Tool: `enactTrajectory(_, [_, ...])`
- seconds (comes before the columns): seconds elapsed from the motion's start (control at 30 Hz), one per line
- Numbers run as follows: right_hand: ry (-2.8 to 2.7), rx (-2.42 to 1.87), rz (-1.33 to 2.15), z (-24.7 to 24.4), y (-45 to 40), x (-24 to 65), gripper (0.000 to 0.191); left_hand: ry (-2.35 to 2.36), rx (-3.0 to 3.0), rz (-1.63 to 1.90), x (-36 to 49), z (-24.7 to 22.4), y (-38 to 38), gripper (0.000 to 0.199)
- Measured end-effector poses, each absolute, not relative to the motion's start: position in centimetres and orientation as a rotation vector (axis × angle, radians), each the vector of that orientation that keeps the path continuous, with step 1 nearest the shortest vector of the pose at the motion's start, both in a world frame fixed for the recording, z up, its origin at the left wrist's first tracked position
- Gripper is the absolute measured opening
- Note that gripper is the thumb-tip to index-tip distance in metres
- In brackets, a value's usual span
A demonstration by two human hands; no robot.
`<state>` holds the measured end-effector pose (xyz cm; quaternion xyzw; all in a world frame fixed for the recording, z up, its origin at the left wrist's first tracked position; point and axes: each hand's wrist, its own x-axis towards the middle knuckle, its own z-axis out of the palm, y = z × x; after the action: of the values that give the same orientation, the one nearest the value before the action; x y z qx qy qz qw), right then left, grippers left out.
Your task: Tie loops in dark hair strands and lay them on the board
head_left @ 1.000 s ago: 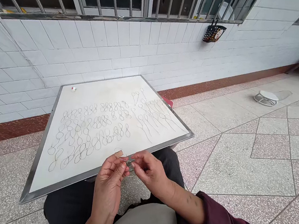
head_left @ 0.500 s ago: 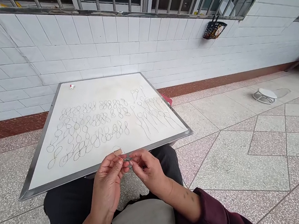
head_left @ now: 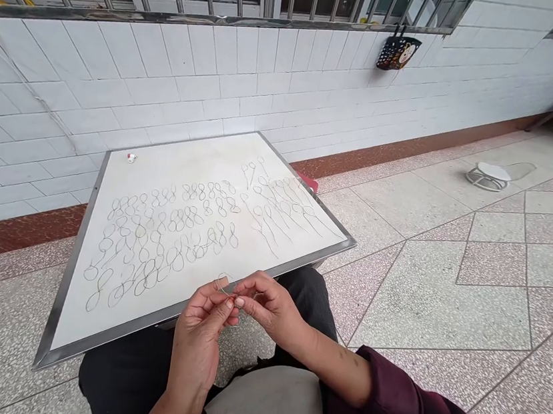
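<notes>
A thin looped wire rises from between my fingertips, over the near edge of the white board. My left hand pinches it, with tape around one finger. My right hand is closed on the same wire, its fingertips touching those of my left hand. On the white board lie several rows of thin wires bent into figure-eight loops. Several wires with one loop and long tails lie at the board's right side.
A small red and white object sits at the board's far left corner. The tiled wall stands behind the board. A black basket hangs from the window bars. A white stool is on the floor at right.
My right hand has moved slightly left, and its fingertips now meet those of my left hand. The wire loop has shifted a little to the right.
</notes>
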<state>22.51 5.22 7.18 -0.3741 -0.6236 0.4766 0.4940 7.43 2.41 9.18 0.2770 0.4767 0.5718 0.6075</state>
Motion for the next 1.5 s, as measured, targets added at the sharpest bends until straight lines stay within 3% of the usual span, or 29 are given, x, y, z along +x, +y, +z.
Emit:
enactTrajectory(0.33, [-1.417,-0.876,1.42,5.8,5.5,22.9,0.031,1.187,0.76,1.239,7.3,8.6,2.8,0.037])
enactTrajectory(0.73, [-1.433,-0.824,1.428,5.7,5.2,22.9,0.029,1.224,0.915,1.12,7.1,8.5,2.9,0.034])
enactTrajectory(0.9, [-1.569,-0.935,1.281,4.9,5.2,23.4,0.023,1.268,0.997,1.034,6.6,8.8,2.9,0.038])
enactTrajectory(1.2, [-1.966,-0.829,0.687,4.4,5.9,26.5,0.025,1.29,1.078,0.788,4.9,9.9,2.4,0.061])
enactTrajectory(1.5, [-2.273,-0.567,0.604,5.1,6.7,29.5,0.031,1.158,1.302,0.351,3.7,10.2,3.0,0.064])
